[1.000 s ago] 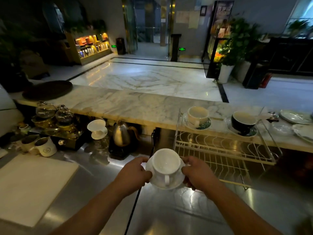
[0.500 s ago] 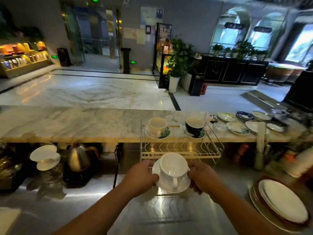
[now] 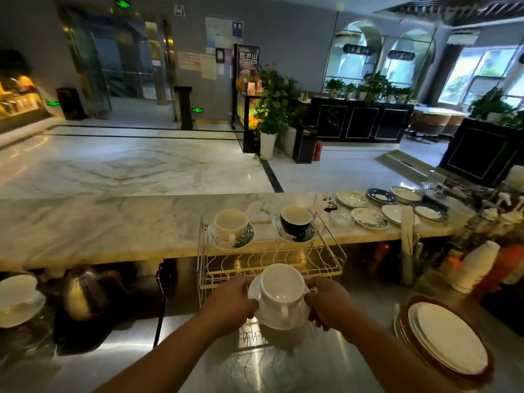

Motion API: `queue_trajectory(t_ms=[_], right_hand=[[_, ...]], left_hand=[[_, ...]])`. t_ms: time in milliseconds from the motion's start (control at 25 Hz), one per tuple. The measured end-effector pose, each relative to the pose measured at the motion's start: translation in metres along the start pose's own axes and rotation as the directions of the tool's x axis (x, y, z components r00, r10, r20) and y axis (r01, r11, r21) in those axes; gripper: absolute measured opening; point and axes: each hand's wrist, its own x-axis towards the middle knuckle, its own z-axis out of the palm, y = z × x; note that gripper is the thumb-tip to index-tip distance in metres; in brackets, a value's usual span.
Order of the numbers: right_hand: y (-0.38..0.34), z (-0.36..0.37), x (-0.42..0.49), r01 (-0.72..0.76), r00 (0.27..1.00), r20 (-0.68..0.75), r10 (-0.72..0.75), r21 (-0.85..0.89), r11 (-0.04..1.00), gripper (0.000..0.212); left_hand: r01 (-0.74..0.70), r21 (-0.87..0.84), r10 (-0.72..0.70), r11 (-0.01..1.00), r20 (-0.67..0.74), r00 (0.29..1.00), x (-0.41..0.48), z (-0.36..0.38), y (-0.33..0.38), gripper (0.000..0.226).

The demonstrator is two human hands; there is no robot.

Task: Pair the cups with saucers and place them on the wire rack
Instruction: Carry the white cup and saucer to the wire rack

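Step in hand, as judged: carrying a paired set to the rack.

- White glazed ceramic cup sat upright on plain white round saucer, handle toward 6 o'clock.
- L hand held saucer rim at 9 o'clock, R hand at 3 o'clock. Fingers of both were curled round the rim, pinching it.
- Set was off the steel desk, at the near edge of the gold-toned wire rack, which lay at 12 o'clock.
- At the rack's far side: cream cup on leaf-print saucer at 11 o'clock, dark cup on patterned saucer at 1 o'clock. Cannot tell if these were on wire or marble.

Next move, est.: carry fwd toward 12 o'clock w/ saucer level so cup doesn't slide. Seat it flat on the wires, then let go w/ both hands.
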Motion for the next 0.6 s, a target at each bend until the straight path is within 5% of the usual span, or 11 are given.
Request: queue_trajectory(t_ms=[600], right_hand=[[-0.016,-0.019,0.163,0.179,0.974,0.162,-0.160,-0.111,0.978,0.028]], left_hand=[[0.172,-0.006,-0.160,0.985,-0.400,0.903,0.093,0.025,0.015,0.040]])
